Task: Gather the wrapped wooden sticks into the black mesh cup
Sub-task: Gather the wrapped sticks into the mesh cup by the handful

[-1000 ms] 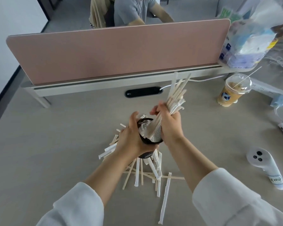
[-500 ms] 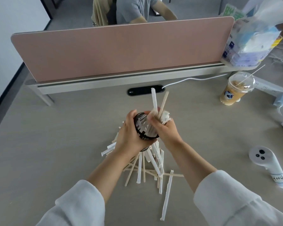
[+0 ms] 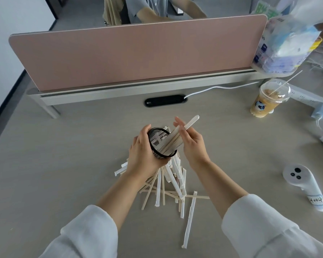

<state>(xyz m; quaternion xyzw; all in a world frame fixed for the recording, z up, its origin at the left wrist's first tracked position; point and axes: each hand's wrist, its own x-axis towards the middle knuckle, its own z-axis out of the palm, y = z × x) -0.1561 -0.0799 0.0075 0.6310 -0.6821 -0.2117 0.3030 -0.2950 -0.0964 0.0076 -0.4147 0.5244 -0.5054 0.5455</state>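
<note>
My left hand (image 3: 144, 157) grips the black mesh cup (image 3: 156, 139) above the desk, tilted with its mouth toward the upper right. A bundle of wrapped wooden sticks (image 3: 172, 140) sits in the cup and leans out over its right rim. My right hand (image 3: 193, 146) is beside that rim with its fingers spread, resting loosely against the upper ends of the bundle. Several more wrapped and bare sticks (image 3: 168, 185) lie scattered in a pile on the desk under the cup. One long wrapped stick (image 3: 189, 218) lies apart at the near right.
A pink divider (image 3: 138, 56) closes off the desk's far side, with a person seated behind it. A lidded iced drink (image 3: 268, 98) stands at the right, a white controller (image 3: 304, 185) nearer. A black cable port (image 3: 165, 100) and plastic bag (image 3: 287, 43) are at the back.
My right hand pushed the raised bundle down into the cup and has now opened its fingers. The cup tilted more to the right in my left hand.
</note>
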